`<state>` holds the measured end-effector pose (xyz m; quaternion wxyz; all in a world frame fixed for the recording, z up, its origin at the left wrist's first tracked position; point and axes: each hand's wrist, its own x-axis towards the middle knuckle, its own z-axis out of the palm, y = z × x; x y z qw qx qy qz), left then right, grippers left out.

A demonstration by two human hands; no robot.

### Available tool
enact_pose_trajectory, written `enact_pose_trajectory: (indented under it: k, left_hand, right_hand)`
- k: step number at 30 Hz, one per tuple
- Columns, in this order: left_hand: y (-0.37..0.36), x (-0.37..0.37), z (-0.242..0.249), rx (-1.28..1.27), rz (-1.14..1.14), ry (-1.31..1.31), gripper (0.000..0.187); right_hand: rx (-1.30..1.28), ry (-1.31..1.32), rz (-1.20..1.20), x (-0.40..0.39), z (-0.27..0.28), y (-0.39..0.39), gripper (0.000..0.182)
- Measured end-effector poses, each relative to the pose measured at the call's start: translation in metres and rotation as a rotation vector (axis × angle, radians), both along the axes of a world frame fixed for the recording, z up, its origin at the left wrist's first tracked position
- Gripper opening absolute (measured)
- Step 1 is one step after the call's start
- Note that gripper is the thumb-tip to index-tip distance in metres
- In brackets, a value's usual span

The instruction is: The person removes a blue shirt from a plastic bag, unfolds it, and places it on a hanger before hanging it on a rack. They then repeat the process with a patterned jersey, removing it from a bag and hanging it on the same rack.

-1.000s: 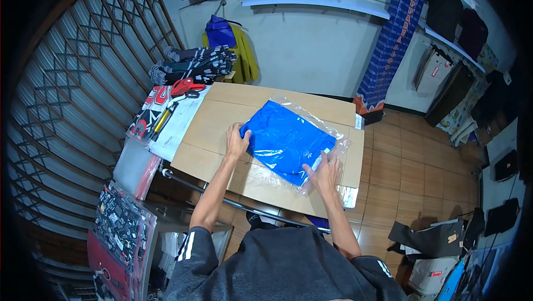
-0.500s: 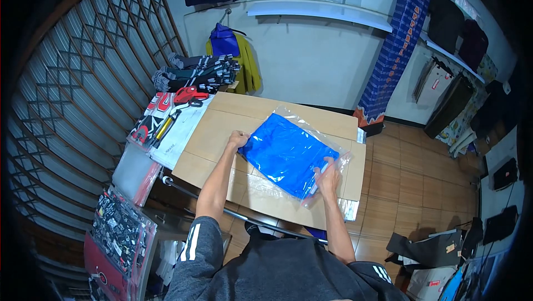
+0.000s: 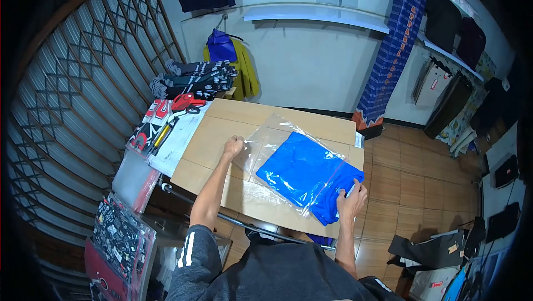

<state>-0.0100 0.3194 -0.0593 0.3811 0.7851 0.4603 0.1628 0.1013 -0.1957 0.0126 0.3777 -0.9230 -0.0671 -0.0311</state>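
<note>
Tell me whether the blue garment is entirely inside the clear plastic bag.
No, the end of the blue garment at the right hand sticks out past the red-lined mouth of the clear plastic bag.

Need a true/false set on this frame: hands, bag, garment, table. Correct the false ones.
1. The left hand holds the clear plastic bag. True.
2. The blue folded fabric garment lies wholly inside the bag. False: part of it sticks out by the right hand.
3. The right hand is on the garment. True.
4. The brown flat cardboard sheet lies under the bag. True.
5. The red-and-black tool lies on the garment. False: the tool lies left of the cardboard sheet, apart from the garment.
</note>
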Motion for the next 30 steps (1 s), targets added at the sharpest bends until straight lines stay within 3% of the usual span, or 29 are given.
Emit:
enact_pose_trajectory:
  k: [3,8,13,16,19,22,23,25,30]
  left_hand:
    - [-0.006,0.005,0.007,0.118,-0.084,0.053,0.046]
    - [-0.008,0.011,0.021,0.2,-0.234,-0.069,0.04]
    - [-0.012,-0.001,0.085,0.316,-0.193,-0.141,0.035]
    - [0.03,-0.012,0.108,0.385,-0.211,-0.196,0.033]
    - [0.013,-0.039,0.196,0.481,-0.214,-0.186,0.027]
    - [0.028,-0.065,0.248,0.603,-0.257,-0.254,0.025]
    - [0.04,-0.071,0.254,0.634,-0.283,-0.398,0.023]
    - [0.016,-0.098,0.31,0.673,-0.249,-0.324,0.023]
    - [-0.026,-0.167,0.394,0.706,-0.283,-0.264,0.023]
  right_hand:
    - [-0.121,-0.322,0.069,-0.012,-0.016,0.01,0.066]
    - [-0.258,-0.091,0.299,-0.027,-0.032,0.027,0.079]
    - [-0.301,-0.107,0.292,-0.031,-0.029,0.029,0.083]
    - [-0.305,-0.084,0.289,-0.031,-0.024,0.031,0.084]
    - [-0.319,-0.069,0.285,-0.033,-0.02,0.032,0.084]
    - [-0.345,-0.054,0.284,-0.033,-0.019,0.032,0.082]
    - [-0.337,-0.059,0.281,-0.034,-0.019,0.033,0.082]
    - [-0.346,-0.023,0.273,-0.035,-0.012,0.035,0.082]
    - [-0.311,0.003,0.226,-0.045,0.003,0.058,0.08]
